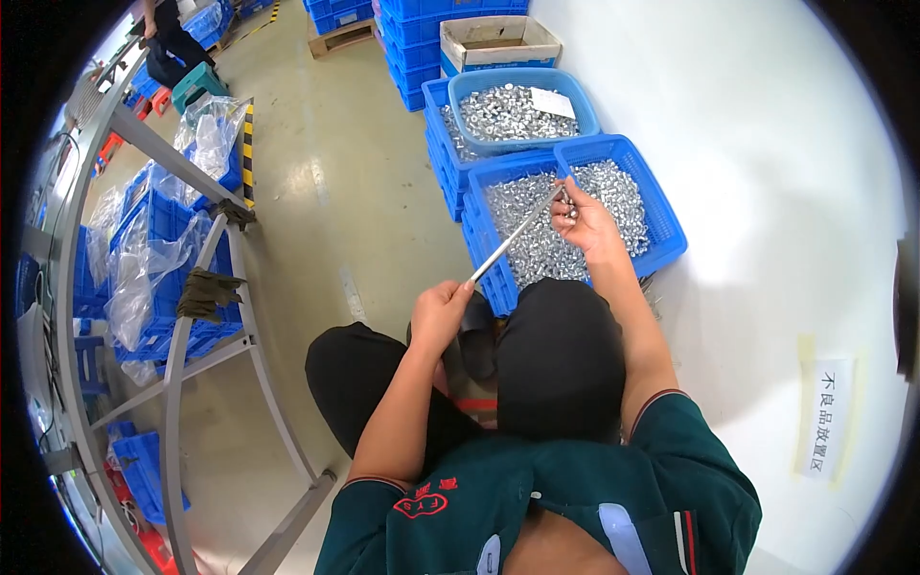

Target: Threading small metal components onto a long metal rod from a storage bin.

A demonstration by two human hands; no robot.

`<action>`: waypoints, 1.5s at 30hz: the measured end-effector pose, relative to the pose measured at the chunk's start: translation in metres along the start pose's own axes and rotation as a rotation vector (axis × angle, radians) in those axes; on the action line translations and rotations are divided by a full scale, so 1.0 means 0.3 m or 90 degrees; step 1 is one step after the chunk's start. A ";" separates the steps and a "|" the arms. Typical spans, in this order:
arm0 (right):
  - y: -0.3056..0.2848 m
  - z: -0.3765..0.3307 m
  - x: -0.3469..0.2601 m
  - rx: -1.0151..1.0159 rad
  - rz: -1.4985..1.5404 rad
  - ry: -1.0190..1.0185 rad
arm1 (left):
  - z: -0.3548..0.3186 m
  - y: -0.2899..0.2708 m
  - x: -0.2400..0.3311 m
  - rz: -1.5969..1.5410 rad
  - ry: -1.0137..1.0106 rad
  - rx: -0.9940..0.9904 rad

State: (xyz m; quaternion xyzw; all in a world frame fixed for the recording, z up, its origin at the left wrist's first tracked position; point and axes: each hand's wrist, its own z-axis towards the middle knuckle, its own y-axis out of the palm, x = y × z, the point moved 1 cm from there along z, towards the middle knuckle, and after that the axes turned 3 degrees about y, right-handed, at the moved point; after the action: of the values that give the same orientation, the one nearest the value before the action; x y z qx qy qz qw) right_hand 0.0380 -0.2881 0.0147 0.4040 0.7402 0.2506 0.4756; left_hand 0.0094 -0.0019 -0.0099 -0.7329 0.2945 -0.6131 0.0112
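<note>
My left hand point(440, 314) is closed around the lower end of a thin, pale rod point(513, 240). The rod slants up and to the right, over a blue crate point(495, 287) full of small, shiny metal cylinders point(540, 252). At its upper end, the fingers of my right hand point(592, 227) are bent around several small metal cylinders point(568, 207). Whether any of these sit on the rod's tip is too small to tell. A second blue basket point(673, 230), close to my right hand, holds more small metal pieces point(616, 196).
Beyond the crates stands a light blue tub point(458, 101) of metal parts with a paper slip point(553, 103) on top. Further back are a cardboard box point(548, 53) and stacked blue crates point(410, 57). A white wall point(728, 182) borders the right; a grey metal frame point(172, 402) stands left.
</note>
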 end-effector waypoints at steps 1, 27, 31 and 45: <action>0.002 0.000 0.002 0.000 -0.001 0.000 | -0.001 -0.002 0.003 0.007 -0.001 0.000; 0.036 -0.021 0.058 0.044 -0.205 0.149 | 0.024 0.007 0.004 -0.040 -0.001 0.036; -0.010 -0.006 0.027 0.098 -0.111 0.088 | 0.019 0.004 0.004 -0.059 -0.010 0.030; -0.025 -0.001 -0.009 0.027 -0.017 0.047 | -0.002 -0.014 0.000 0.014 -0.013 0.024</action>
State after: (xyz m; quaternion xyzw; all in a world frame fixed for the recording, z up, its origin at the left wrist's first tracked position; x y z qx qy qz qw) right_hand 0.0357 -0.2945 0.0105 0.3946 0.7678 0.2431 0.4424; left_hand 0.0105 0.0018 -0.0083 -0.7357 0.2906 -0.6108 0.0350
